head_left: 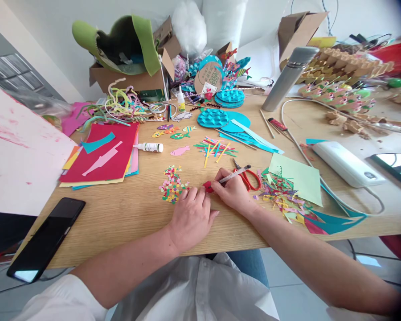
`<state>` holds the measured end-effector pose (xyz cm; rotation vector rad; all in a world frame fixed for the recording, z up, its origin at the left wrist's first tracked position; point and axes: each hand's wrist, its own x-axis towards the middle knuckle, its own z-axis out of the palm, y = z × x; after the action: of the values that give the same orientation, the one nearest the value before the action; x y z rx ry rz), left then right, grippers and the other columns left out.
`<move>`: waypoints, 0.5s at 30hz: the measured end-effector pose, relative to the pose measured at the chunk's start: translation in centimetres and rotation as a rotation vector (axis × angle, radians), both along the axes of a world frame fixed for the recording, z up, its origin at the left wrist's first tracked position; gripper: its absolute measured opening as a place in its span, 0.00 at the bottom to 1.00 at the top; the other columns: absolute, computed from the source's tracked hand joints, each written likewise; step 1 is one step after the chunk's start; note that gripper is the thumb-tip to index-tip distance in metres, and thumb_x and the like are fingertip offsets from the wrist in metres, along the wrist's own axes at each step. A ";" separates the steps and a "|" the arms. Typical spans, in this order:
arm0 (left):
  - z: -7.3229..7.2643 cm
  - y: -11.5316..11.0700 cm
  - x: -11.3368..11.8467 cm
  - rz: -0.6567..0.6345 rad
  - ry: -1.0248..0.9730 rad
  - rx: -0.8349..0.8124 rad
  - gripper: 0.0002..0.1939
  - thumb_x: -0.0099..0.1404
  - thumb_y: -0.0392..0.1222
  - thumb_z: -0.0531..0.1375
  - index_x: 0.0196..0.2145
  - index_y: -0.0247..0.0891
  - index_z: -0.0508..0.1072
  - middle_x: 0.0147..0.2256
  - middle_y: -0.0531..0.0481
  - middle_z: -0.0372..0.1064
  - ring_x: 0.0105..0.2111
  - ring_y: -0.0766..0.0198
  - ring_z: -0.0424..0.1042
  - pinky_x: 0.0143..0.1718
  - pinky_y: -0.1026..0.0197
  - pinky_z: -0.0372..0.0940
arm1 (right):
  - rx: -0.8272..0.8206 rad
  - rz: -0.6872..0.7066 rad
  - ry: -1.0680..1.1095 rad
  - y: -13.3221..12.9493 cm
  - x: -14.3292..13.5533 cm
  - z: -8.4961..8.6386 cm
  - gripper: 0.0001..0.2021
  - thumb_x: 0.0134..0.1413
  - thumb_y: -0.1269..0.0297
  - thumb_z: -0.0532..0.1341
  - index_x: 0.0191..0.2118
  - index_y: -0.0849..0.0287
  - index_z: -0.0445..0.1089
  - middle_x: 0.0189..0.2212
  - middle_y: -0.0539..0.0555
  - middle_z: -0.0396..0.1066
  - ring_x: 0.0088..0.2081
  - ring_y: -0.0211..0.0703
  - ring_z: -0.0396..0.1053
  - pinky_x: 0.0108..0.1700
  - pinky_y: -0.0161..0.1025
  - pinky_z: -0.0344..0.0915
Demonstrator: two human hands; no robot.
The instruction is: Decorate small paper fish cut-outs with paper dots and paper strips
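Note:
My right hand (232,191) grips a slim grey-white pen (235,174), its tip end hidden by my fingers. Under those fingertips lies a small red paper piece (207,186). My left hand (192,216) rests flat on the table, fingers stretched out, with its fingertips beside the red piece; whether they touch it I cannot tell. Just beyond the left fingertips is a pile of coloured paper dots (173,185). Orange-handled scissors (250,179) lie right behind my right hand. Farther back are a pink paper fish (180,150), several decorated paper fish (180,136) and thin paper strips (214,149).
Paper scraps (284,191) and a pale green sheet (297,176) lie at right, near a white power bank (347,163). Left are stacked coloured sheets (98,156), a glue bottle (150,147) and a black phone (48,236). A grey flask (289,80) stands at the back.

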<state>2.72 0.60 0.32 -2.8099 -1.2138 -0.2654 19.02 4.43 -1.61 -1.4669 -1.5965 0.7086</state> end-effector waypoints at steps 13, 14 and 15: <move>0.0 0.0 0.0 0.001 -0.006 0.011 0.21 0.67 0.50 0.57 0.47 0.29 0.72 0.50 0.38 0.69 0.45 0.50 0.64 0.46 0.48 0.58 | -0.005 0.017 -0.019 0.0 -0.1 0.0 0.08 0.46 0.67 0.58 0.21 0.56 0.58 0.17 0.46 0.60 0.21 0.35 0.57 0.23 0.35 0.53; 0.0 0.0 0.0 0.001 -0.007 0.013 0.21 0.67 0.50 0.57 0.47 0.29 0.72 0.50 0.38 0.69 0.46 0.50 0.64 0.46 0.48 0.58 | -0.007 0.015 -0.019 0.0 -0.1 0.0 0.08 0.46 0.67 0.58 0.21 0.56 0.58 0.17 0.46 0.60 0.21 0.35 0.57 0.23 0.35 0.53; 0.0 0.0 0.0 0.000 -0.007 0.014 0.20 0.67 0.50 0.57 0.47 0.29 0.72 0.50 0.38 0.69 0.46 0.50 0.64 0.46 0.48 0.58 | -0.008 0.011 -0.020 0.0 -0.1 0.0 0.08 0.46 0.67 0.58 0.21 0.56 0.58 0.17 0.46 0.60 0.21 0.35 0.57 0.24 0.35 0.53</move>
<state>2.76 0.59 0.30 -2.7994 -1.2082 -0.2833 18.95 4.42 -1.61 -1.4760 -1.6196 0.7098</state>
